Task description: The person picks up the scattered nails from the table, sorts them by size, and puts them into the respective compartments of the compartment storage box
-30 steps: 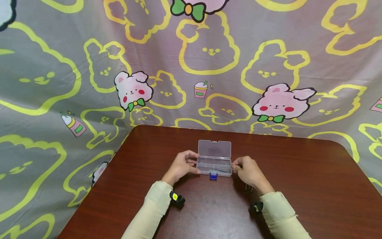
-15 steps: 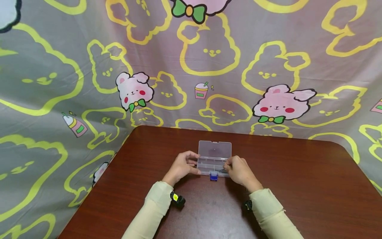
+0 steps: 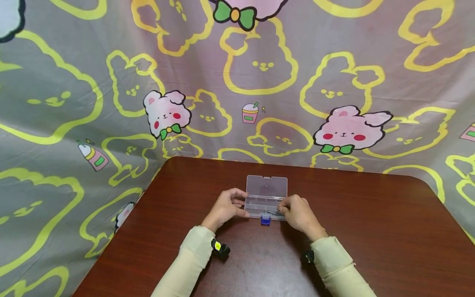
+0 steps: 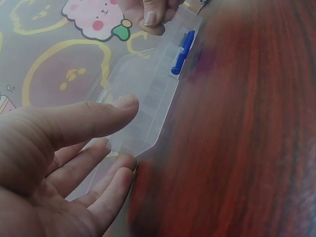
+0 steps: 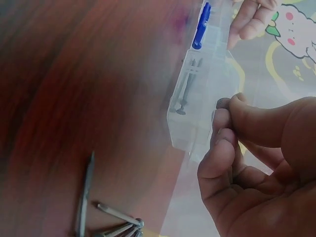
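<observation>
A small clear plastic compartment box [image 3: 254, 210] stands on the table with its lid [image 3: 267, 185] raised. Its blue latch [image 3: 265, 219] hangs at the front. My left hand [image 3: 226, 208] steadies the box's left end, thumb at the front and other fingers behind, fairly straight. Dark nails [image 5: 187, 89] lie in the front right compartment. Above the box's right end is my right hand [image 3: 298, 212], fingers curled and thumb against the index finger. A small dark spot shows at those fingertips in the right wrist view; whether it is a nail head or a shadowed fingertip is unclear.
In the right wrist view, a pointed metal nail [image 5: 85, 197] and several more metal nails or screws [image 5: 123, 227] lie on the brown wooden table [image 3: 356, 214] near the right hand. A patterned cloth [image 3: 259, 62] hangs behind the table and along its left side.
My right hand has moved left from beside the box to over its right compartment. A dark nail that slanted from its fingers half a second ago now seems to lie lower in the box.
</observation>
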Demonstrator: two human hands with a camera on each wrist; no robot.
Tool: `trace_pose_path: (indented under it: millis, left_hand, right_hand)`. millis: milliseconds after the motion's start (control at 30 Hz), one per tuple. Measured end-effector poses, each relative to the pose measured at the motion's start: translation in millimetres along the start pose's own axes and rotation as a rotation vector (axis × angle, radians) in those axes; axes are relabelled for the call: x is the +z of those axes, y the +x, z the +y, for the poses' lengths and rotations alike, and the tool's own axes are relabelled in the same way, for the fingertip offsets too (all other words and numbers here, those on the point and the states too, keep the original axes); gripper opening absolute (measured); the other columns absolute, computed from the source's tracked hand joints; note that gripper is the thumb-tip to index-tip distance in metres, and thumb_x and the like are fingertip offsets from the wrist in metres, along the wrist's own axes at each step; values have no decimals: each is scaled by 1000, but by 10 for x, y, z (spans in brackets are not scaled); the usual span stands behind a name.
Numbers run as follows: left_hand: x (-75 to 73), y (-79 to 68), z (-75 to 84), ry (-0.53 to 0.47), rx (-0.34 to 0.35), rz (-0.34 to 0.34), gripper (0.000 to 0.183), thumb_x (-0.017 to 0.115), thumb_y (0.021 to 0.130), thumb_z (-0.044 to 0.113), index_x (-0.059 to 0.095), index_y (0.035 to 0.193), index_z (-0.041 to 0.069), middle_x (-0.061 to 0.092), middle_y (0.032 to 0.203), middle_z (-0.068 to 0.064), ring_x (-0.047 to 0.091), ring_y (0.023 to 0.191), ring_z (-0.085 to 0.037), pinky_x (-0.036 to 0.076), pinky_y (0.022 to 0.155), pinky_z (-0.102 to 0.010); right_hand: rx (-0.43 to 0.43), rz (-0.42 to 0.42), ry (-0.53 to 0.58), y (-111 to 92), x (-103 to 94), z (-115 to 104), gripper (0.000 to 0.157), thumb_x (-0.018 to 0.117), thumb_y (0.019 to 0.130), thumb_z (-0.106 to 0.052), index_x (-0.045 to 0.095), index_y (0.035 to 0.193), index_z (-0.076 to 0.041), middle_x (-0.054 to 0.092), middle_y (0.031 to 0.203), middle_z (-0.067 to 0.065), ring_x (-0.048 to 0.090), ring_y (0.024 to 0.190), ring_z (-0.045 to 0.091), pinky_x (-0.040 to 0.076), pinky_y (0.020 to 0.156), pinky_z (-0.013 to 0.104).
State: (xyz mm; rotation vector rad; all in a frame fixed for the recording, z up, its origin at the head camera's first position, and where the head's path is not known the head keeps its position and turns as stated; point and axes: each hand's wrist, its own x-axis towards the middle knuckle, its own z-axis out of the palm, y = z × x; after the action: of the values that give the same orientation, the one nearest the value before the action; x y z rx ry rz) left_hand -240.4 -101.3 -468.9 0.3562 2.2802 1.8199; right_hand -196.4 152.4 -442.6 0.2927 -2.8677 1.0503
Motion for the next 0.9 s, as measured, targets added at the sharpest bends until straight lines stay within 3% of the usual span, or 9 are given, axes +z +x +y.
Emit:
trace_pose_path:
  millis: [267,900]
  left_hand:
    - [11,5,-18,-1,-3,1,60,89,62,-14,67,116,-2,66,122,-14,65,100,-29,54,92,-42]
    - [-1,5,-5,-3,-19,5,59,90,62,-12,67,116,-2,65,122,-16,65,103,-33,54,91,-44]
  right_hand:
    - [34,10,49,-57,-106,43,9,70,93,-4,79,90,-6,72,86,2,55,68,15,48,61,34]
    - [160,-34,66,-233,-413,300,10,69,95,-7,77,90,-4,70,85,3,53,72,19,45,61,35]
